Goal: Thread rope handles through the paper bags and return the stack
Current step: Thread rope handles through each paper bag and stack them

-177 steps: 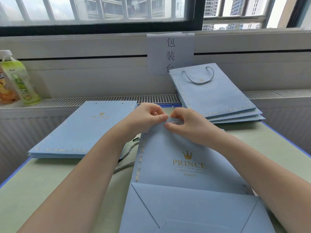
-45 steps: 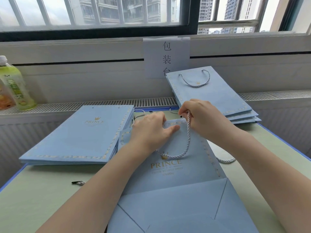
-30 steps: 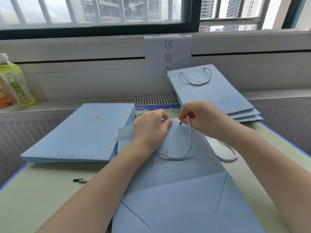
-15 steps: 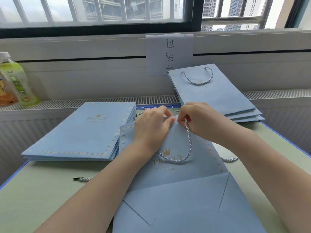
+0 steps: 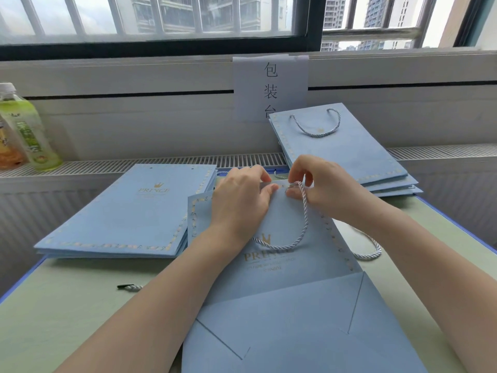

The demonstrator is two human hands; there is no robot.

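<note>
A flat light-blue paper bag (image 5: 290, 286) with gold PRINCE print lies in front of me on the table. My left hand (image 5: 242, 203) grips its top edge. My right hand (image 5: 320, 184) pinches the end of a blue-white rope handle (image 5: 302, 224) at the bag's top edge. The rope loops down across the bag's face and runs under my left wrist. A second rope (image 5: 371, 249) curls out from beside the bag on the right. Left of me lies a stack of bags without handles (image 5: 126, 211). A stack with rope handles (image 5: 341, 146) leans at the back right.
A loose rope end (image 5: 130, 286) lies on the green table (image 5: 67, 319) at the left. Two drink bottles (image 5: 27, 130) stand on the sill at the far left. A paper sign (image 5: 270, 87) hangs on the wall behind. The radiator grille runs along the back.
My right hand has brought the rope end down from above the bag to its top edge. My left hand has stayed on that edge. The rope loop has barely shifted.
</note>
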